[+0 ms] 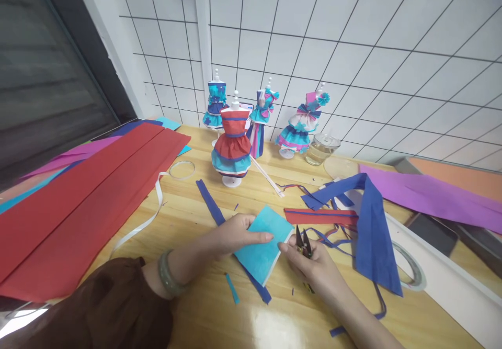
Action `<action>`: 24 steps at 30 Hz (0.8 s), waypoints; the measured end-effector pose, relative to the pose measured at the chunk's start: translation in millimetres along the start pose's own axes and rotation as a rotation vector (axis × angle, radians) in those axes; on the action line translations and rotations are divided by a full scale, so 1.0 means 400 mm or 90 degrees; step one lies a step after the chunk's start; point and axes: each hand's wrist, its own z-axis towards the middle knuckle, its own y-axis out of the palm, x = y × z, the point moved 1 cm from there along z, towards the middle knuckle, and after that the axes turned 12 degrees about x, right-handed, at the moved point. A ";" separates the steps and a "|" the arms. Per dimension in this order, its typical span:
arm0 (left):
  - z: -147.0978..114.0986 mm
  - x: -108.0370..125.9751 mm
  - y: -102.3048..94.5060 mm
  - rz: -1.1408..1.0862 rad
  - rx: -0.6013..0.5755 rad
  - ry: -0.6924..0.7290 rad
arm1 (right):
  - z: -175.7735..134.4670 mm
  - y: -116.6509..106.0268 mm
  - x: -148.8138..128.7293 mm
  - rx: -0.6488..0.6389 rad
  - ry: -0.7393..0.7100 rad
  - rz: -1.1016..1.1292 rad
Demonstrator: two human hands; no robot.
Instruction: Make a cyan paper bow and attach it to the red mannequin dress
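My left hand (240, 235) grips a folded turquoise piece of crepe paper (263, 249), thumb on top and fingers underneath. A narrow white strip runs along the paper's right edge. At that edge, the thumb and fingertips of my right hand (316, 265) pinch the paper near its upper right corner. Small black-bladed scissors (304, 243) are tucked in the same hand, blades pointing up and slightly apart; their handles are mostly hidden by the palm. Beneath the turquoise piece lies a long dark blue strip (210, 202), and a turquoise scrap (232, 288) rests nearer me.
Several miniature dress forms stand at the back, including one in a red dress (234, 145), beside a glass cup (321, 149). Red crepe paper (98, 197) covers the left. To the right lie a blue strip (372, 234), a tape roll (411, 270) and purple paper (431, 194).
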 end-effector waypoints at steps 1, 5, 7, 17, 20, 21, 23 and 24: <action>-0.001 -0.001 0.002 -0.017 0.000 -0.003 | -0.003 0.002 -0.005 -0.011 -0.012 -0.007; -0.001 -0.008 0.004 -0.064 -0.012 -0.015 | -0.015 0.013 -0.029 -0.079 -0.071 -0.010; 0.000 -0.011 0.003 -0.073 -0.016 -0.020 | -0.019 0.013 -0.036 -0.111 -0.083 -0.009; -0.027 0.020 -0.013 -0.023 0.023 -0.029 | -0.027 -0.050 -0.045 -0.087 0.024 -0.095; -0.035 0.019 -0.017 0.019 0.028 -0.048 | -0.027 -0.052 -0.043 -0.102 0.078 -0.073; -0.037 0.019 -0.018 0.027 0.029 -0.053 | -0.026 -0.052 -0.041 -0.108 0.089 -0.059; -0.038 0.019 -0.020 0.026 0.023 -0.060 | -0.026 -0.052 -0.037 -0.128 0.105 -0.046; -0.038 0.020 -0.020 0.020 0.017 -0.063 | -0.026 -0.052 -0.036 -0.142 0.107 -0.047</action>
